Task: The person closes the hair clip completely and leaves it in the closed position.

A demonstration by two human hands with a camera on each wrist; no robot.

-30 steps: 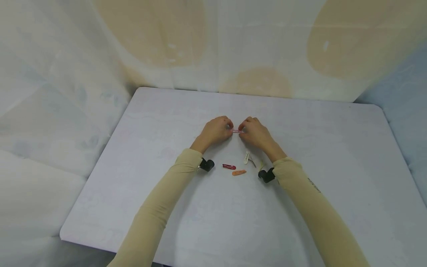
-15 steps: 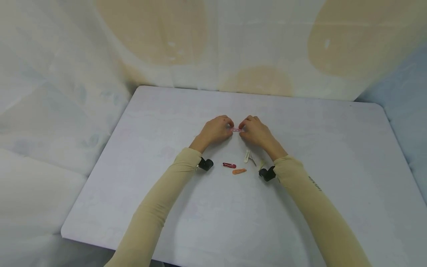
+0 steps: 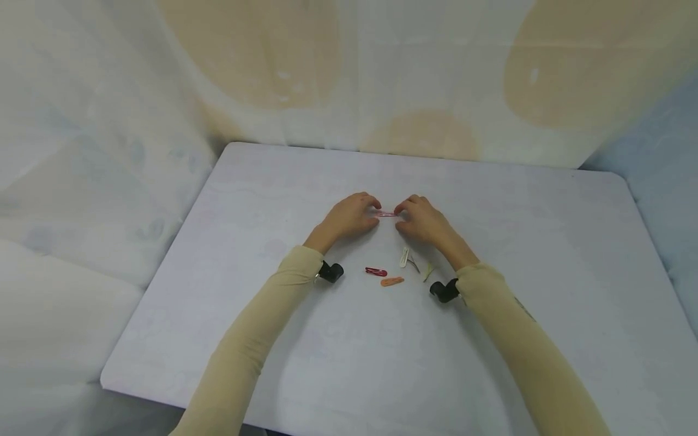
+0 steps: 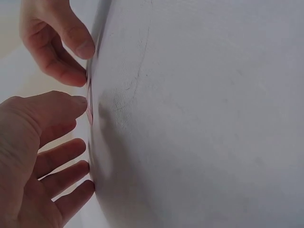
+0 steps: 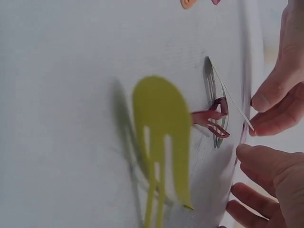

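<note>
A small pink hair clip (image 3: 386, 214) lies on the white table (image 3: 518, 242) between my two hands. My left hand (image 3: 366, 212) holds its left end with curled fingertips. My right hand (image 3: 408, 212) pinches its right end. In the left wrist view only a thin pink edge of the hair clip (image 4: 89, 111) shows at the thumb tip of my left hand (image 4: 71, 123), with the right hand (image 4: 71, 61) just beyond. In the right wrist view the pink clip is hidden; my right hand (image 5: 251, 156) sits at the lower right.
Several more clips lie just nearer than the hands: a dark red one (image 3: 375, 272), an orange one (image 3: 391, 281), a white one (image 3: 403, 256) and a yellow-green one (image 3: 428, 270) (image 5: 161, 137). Cloth-draped walls enclose the table.
The hands have drawn slightly apart, so more of the pink clip shows between the fingertips. The right forearm has shifted a little to the right. The loose clips have not moved.
</note>
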